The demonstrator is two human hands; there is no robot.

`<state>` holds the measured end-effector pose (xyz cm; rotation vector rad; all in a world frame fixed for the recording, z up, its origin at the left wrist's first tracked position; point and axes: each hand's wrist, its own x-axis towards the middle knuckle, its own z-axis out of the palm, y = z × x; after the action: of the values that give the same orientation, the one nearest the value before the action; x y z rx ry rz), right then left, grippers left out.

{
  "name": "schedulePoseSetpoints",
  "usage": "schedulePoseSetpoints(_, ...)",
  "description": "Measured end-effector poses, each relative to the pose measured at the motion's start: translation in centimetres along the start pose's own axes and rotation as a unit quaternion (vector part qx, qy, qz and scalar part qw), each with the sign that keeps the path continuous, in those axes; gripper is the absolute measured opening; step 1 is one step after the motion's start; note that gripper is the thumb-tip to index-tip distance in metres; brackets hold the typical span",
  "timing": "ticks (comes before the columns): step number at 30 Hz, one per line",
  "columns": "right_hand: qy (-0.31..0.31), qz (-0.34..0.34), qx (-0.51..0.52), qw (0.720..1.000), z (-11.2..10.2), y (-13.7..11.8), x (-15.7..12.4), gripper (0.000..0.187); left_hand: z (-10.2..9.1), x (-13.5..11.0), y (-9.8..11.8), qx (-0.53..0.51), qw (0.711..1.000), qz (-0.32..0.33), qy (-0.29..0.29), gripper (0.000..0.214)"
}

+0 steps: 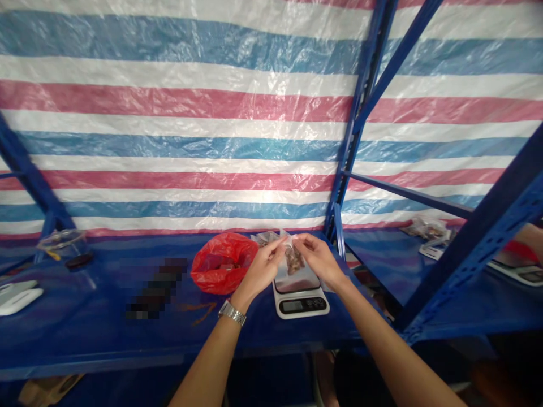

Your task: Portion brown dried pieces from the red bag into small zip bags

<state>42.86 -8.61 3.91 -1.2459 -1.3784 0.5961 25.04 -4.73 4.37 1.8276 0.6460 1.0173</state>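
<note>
A clear plastic pouch with brown chunks inside rests on a white digital kitchen scale. My left hand and my right hand pinch the pouch's upper edges from either side, holding its mouth. A metal wristwatch sits on my left wrist. Just left of my left hand lies a red plastic bag, bunched and holding something dark. The scale's display is too small to read.
The blue shelf carries a clear plastic container, a white object and a pixelated dark item. A blue steel rack upright stands to the right. Beyond it lie another scale and bags.
</note>
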Motion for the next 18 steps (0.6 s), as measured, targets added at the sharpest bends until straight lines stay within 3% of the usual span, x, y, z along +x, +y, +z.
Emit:
schedulePoseSetpoints(3,-0.076,-0.008,-0.129,0.989,-1.2,1.6,0.0,0.033,0.4,0.4,-0.7,0.039,0.998,-0.023,0.047,0.043)
schedulePoseSetpoints(6,-0.094,-0.026,-0.231,0.968,-1.4,2.9,0.1,0.027,-0.1,0.7,-1.6,0.069,0.992,-0.028,0.098,0.039)
schedulePoseSetpoints(11,-0.040,-0.063,-0.273,0.959,-1.0,3.2,0.6,0.026,-1.4,0.7,-2.0,0.084,0.989,-0.031,0.122,0.035)
schedulePoseSetpoints(18,0.058,-0.107,-0.281,0.952,-2.1,1.9,0.6,0.033,-2.4,0.2,-1.6,0.094,0.984,-0.027,0.146,0.032)
